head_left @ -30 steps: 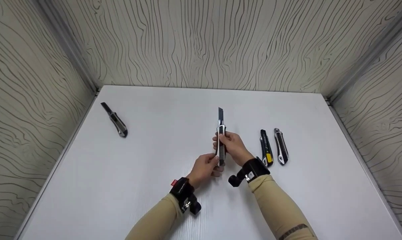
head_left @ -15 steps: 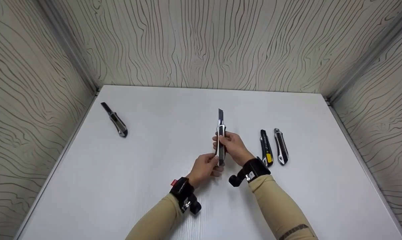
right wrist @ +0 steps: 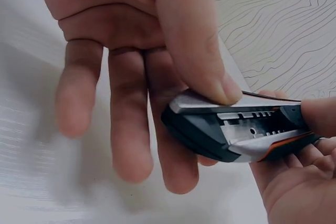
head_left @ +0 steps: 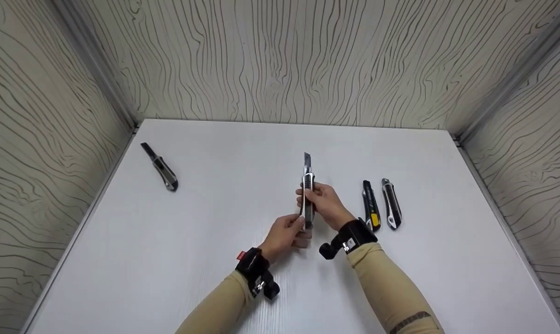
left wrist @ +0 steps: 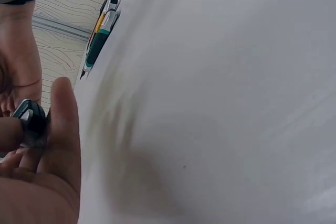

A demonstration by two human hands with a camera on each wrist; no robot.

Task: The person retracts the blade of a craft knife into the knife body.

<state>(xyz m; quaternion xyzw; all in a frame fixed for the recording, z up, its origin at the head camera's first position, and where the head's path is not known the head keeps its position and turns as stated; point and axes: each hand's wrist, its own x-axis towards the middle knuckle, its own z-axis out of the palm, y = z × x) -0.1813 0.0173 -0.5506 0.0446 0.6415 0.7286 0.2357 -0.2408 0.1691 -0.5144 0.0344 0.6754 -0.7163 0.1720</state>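
Blade (head_left: pixel 307 160) drawn slightly shorter, utility knife (head_left: pixel 308 195) in both hands

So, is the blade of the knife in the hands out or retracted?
Out. In the head view, the blade projects beyond the knife body, above both hands.

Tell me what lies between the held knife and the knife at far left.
Only bare white table between the held knife and the far-left knife, in the head view.
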